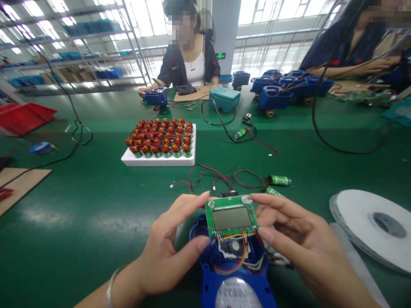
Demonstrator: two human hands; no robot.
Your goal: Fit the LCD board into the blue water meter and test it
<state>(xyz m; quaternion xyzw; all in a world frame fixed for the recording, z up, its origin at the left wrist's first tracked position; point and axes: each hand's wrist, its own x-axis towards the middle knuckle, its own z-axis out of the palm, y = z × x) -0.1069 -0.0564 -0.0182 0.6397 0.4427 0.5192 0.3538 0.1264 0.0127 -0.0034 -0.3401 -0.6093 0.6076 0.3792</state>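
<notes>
Inwardly angled left hand (165,244), right hand (300,237) opposite, fingers gripping circuit board (231,218).

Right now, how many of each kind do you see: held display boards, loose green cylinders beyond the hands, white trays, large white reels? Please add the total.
Held display board: 1
Loose green cylinders: 3
White tray: 1
Large white reel: 1
Total: 6

Blue housing (210,279) cut off below, dial digits (234,293) too blurred to read, white reel (362,214) cropped at right
</notes>
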